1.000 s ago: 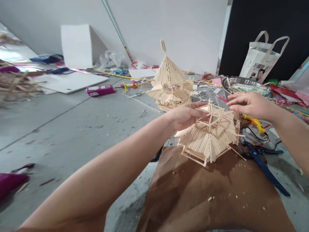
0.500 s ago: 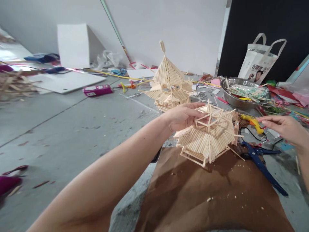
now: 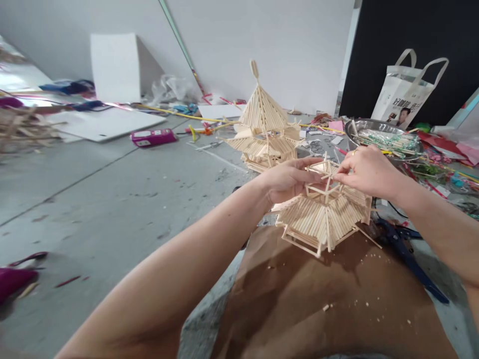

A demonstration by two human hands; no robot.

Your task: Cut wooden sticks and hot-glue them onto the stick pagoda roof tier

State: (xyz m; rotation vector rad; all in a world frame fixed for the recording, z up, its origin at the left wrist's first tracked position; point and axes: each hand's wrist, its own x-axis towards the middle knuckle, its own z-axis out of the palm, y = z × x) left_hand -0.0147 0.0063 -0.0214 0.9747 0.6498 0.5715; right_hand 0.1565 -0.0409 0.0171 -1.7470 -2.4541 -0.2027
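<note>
A small pagoda roof model [image 3: 318, 217] made of pale wooden sticks stands over brown paper [image 3: 299, 299], with an open stick frame on top. My left hand [image 3: 290, 182] grips that frame from its left side, fingers closed around its edge. From the right, my right hand [image 3: 368, 169] pinches at the top sticks of the same model; what lies between its fingertips is partly hidden. Just behind my left hand rises a taller stick pagoda [image 3: 262, 114] with a pointed roof. Blue-handled cutters [image 3: 411, 264] lie under my right forearm.
A metal bowl [image 3: 359, 129] with sticks and plastic wrap stands back right, near a white bag [image 3: 402, 89]. On the floor left lie a purple bottle-like object [image 3: 153, 138], white boards [image 3: 112, 123] and a stick pile [image 3: 26, 129]. Scraps litter the right side.
My right hand has moved left from beside the yellow glue gun to the top of the model. My left hand keeps its hold. The view has shifted slightly.
</note>
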